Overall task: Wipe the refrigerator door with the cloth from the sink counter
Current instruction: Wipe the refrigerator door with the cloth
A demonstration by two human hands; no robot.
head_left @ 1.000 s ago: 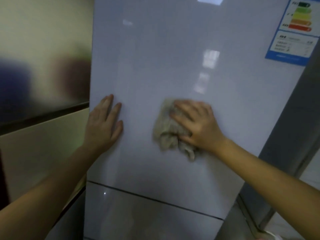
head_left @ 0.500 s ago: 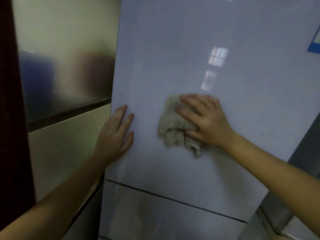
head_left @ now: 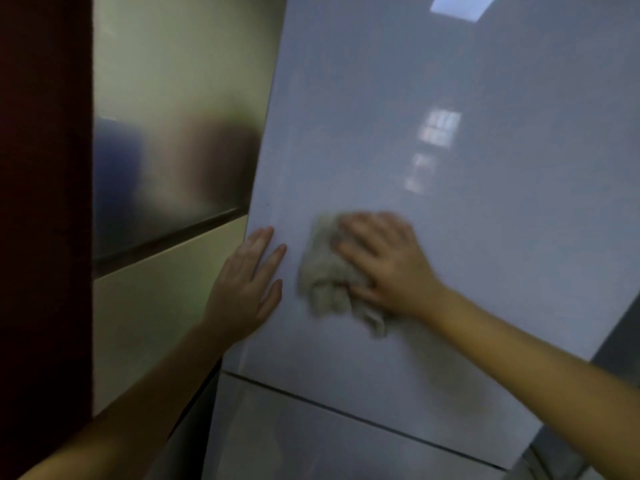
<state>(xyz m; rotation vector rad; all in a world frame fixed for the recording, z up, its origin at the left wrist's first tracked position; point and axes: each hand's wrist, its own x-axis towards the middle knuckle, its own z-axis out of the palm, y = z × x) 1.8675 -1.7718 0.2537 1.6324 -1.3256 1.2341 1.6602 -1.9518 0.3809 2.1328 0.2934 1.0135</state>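
Observation:
The glossy pale grey refrigerator door (head_left: 433, 98) fills the middle and right of the head view. A crumpled beige cloth (head_left: 323, 275) lies against the door at mid height. My right hand (head_left: 384, 265) presses the cloth to the door with spread, fairly straight fingers; it is blurred. My left hand (head_left: 247, 285) rests flat on the door's left edge, just left of the cloth, fingers straight and pointing up. A dark seam (head_left: 363, 420) below both hands separates this door from a lower door.
Left of the refrigerator stands a cream and brushed-metal panel (head_left: 166, 133) with a dark horizontal groove. A dark red vertical surface (head_left: 41, 202) borders the far left. A dark grey edge (head_left: 620, 341) shows at the right.
My right hand and the cloth have slid left across the door, closer to my left hand. The view has turned left, so the blue energy label has left the frame.

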